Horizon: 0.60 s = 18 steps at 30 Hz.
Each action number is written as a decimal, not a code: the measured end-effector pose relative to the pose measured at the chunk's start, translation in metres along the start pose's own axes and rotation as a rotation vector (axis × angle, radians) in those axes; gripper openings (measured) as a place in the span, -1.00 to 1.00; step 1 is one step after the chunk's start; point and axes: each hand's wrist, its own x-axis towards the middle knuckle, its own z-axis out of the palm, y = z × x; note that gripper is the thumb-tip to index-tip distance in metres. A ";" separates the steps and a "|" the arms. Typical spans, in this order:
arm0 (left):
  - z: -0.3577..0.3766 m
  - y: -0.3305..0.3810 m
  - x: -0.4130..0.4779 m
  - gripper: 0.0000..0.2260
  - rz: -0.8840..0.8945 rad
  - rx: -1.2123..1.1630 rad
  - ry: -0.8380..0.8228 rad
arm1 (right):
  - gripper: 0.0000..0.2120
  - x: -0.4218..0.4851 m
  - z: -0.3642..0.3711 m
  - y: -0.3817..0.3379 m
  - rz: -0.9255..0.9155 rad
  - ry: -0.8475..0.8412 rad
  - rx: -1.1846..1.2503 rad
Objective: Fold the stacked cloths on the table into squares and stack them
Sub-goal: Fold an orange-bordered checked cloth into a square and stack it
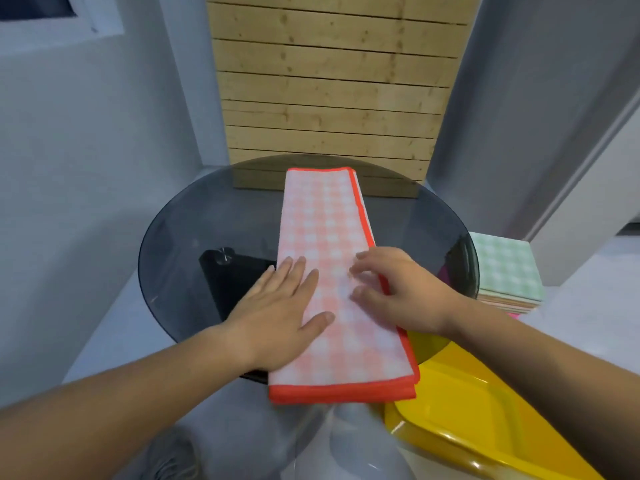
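Note:
A pink-and-white checked cloth [329, 223] with an orange-red border lies folded into a long strip across the round dark glass table [194, 220], its near end hanging just over the front rim. My left hand [277, 313] lies flat on the strip's left side, fingers straight and spread. My right hand [398, 289] rests on the strip's right edge with its fingers bent, fingertips touching the fabric. A stack of folded cloths [507, 275], green-checked on top, sits to the right beyond the table's rim.
A yellow plastic tub [485, 420] stands low at the right, partly under the table. A wooden slat panel [329, 91] leans against the wall behind. A black base [235, 275] shows through the glass. Grey walls close in on both sides.

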 end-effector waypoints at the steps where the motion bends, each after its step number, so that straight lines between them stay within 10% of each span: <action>1: 0.000 0.001 0.003 -0.29 -0.020 -0.012 0.009 | -0.70 -0.006 -0.001 -0.006 -0.021 -0.020 0.036; 18: -0.006 -0.004 0.000 -0.40 0.178 -0.043 0.000 | -0.69 -0.080 0.008 -0.002 -0.081 -0.150 0.176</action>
